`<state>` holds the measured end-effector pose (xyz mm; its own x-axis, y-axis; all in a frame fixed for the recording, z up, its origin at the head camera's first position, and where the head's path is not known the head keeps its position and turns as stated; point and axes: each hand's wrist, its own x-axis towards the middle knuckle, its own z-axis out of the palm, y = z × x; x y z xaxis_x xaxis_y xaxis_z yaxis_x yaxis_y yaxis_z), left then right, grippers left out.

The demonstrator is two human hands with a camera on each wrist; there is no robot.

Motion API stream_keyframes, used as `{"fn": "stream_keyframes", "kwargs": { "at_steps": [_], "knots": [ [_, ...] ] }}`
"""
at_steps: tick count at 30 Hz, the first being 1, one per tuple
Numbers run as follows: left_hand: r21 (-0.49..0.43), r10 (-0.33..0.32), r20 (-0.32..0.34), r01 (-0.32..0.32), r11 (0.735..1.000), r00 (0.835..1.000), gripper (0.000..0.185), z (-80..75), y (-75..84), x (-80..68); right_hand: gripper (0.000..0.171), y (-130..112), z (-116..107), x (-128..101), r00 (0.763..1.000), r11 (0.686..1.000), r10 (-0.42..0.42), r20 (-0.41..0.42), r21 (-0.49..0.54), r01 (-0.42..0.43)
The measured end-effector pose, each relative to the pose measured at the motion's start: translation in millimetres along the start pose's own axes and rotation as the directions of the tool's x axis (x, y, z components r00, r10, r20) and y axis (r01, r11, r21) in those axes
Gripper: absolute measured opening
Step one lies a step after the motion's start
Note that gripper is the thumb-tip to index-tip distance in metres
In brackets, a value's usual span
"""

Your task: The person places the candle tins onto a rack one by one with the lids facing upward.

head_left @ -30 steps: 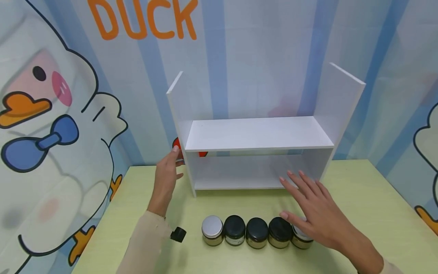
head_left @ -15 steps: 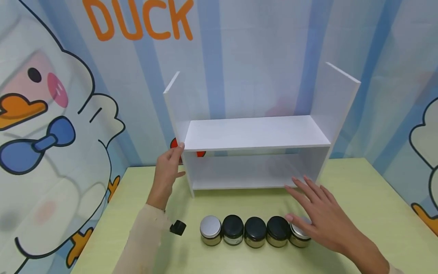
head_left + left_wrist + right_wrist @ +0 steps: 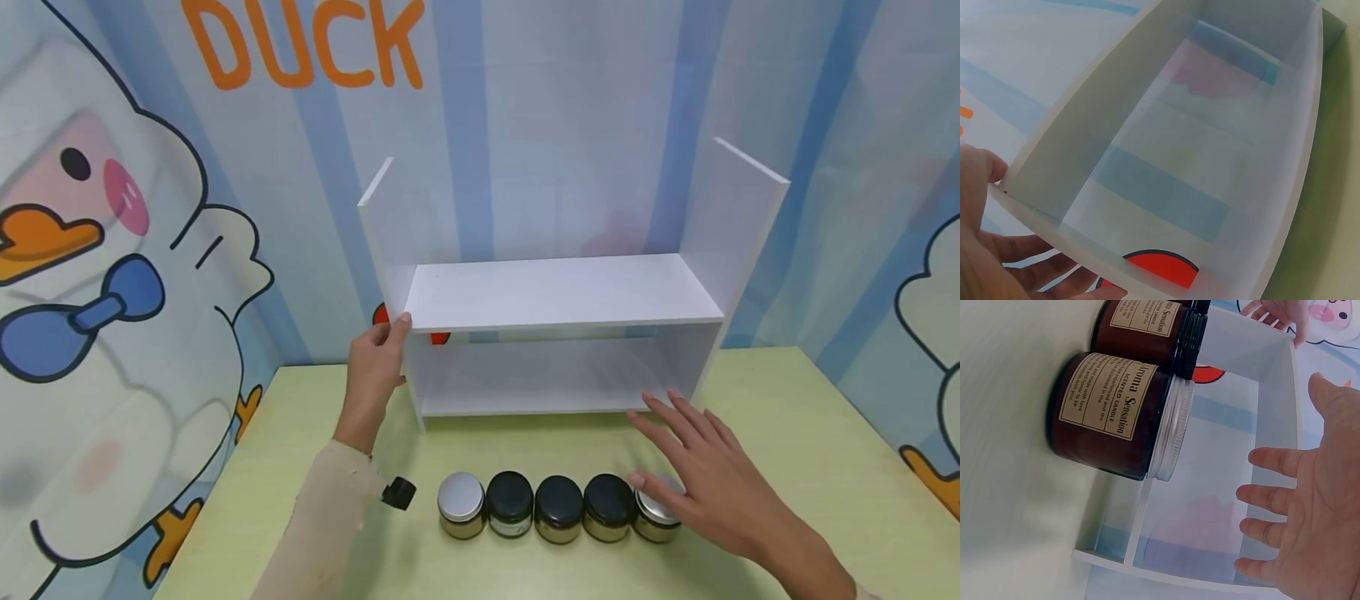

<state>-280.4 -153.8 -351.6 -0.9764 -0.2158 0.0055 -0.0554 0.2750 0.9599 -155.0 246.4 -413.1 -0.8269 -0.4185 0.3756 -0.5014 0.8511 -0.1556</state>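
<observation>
On the pale green table (image 3: 787, 433), a white shelf unit (image 3: 558, 292) was set against the patterned wall. Its left side panel was gripped by the left hand (image 3: 377, 367), thumb at the front edge and fingers curled behind. Above the right end of a row of five jars (image 3: 558, 507), the right hand (image 3: 705, 475) was held with fingers spread and straight, nothing grasped. The silver-lidded jar (image 3: 654, 515) was partly covered by it.
</observation>
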Motion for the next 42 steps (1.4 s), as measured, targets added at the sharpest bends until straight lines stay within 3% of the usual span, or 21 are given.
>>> {"fn": "stream_keyframes", "kwargs": {
  "at_steps": [26,42],
  "knots": [
    [-0.033,0.013,0.011,-0.012,0.999,1.000,0.070,0.3,-0.6,1.3,0.061,2,7,0,1.000,1.000,-0.002,0.022,0.018,0.001],
    [-0.043,-0.008,0.014,0.009,0.999,1.000,0.068,0.1,-4.7,1.0,0.065,4,22,-8,0.991,0.996,0.055,0.125,0.069,-0.064]
  ]
}}
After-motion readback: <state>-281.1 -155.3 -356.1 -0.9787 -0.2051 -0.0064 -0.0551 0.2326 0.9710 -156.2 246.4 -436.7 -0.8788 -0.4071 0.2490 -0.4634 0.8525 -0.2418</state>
